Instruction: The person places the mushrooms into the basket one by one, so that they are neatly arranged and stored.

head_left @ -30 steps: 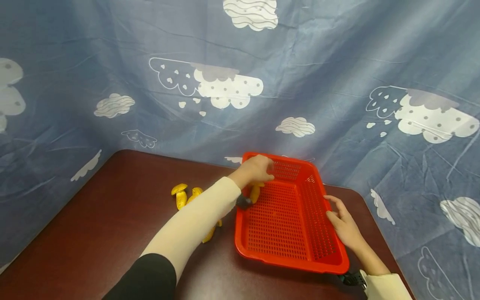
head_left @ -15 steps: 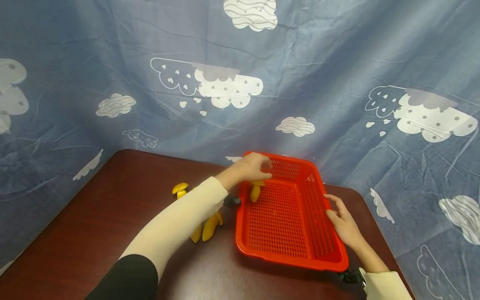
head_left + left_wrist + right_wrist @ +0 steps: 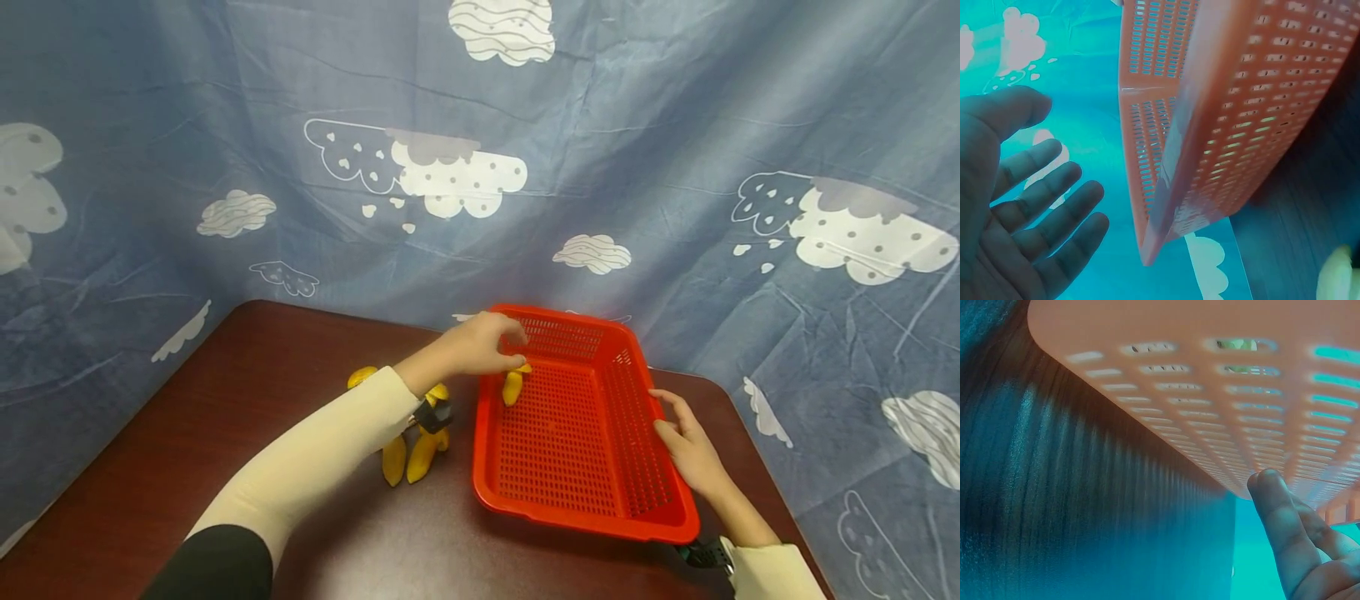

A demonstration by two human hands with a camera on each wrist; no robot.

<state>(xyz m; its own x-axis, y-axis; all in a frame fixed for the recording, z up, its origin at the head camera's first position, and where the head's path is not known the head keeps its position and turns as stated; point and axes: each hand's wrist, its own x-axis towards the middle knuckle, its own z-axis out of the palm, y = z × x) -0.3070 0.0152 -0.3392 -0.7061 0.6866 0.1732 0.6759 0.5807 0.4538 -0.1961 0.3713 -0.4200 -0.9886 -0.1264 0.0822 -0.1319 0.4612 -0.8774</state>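
My left hand [image 3: 480, 343] hovers over the left rim of the red plastic basket [image 3: 555, 523] in the head view. Its fingers are loosely bent with nothing between them; the left wrist view shows the empty left hand [image 3: 1041, 212] beside the basket wall [image 3: 1260, 94]. A yellow toy-like mushroom [image 3: 513, 388] lies inside the basket near its left wall, partly behind that hand. At the basket's right side, my right hand [image 3: 692, 454] touches the rim with thumb and fingers. In the right wrist view, its extended fingers [image 3: 1279, 512] reach up to the slotted outer wall.
Several more yellow mushrooms [image 3: 422, 456] lie on the dark brown table [image 3: 187, 450] left of the basket, partly hidden by the left arm and its black wrist device [image 3: 435, 414]. A blue cloud-print curtain [image 3: 420, 275] hangs behind and beside the table.
My left hand has drawn back leftward from over the basket to its left rim, leaving the mushroom inside in fuller view. The right hand and basket have stayed in place.
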